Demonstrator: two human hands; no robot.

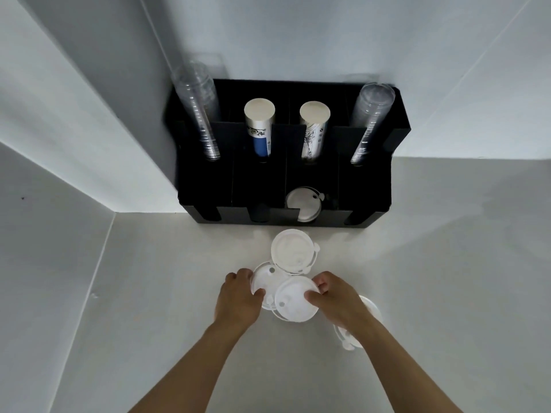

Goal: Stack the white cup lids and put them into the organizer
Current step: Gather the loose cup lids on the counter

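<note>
A black organizer (366, 201) stands against the wall on a white counter. White lids (304, 202) lie in its third front compartment. In front of it, a white cup lid (292, 250) lies on the counter. Nearer to me, my left hand (238, 298) grips a second lid (265, 281) by its left edge. My right hand (334, 299) pinches a third lid (293, 302) that overlaps the second. A further lid (371, 311) lies partly hidden under my right forearm.
The organizer's back slots hold two stacks of clear plastic cups (196, 111) (371, 120) and two stacks of paper cups (259, 126) (313, 129). A wall corner (89, 144) juts out on the left. The white counter (447, 263) extends to the right.
</note>
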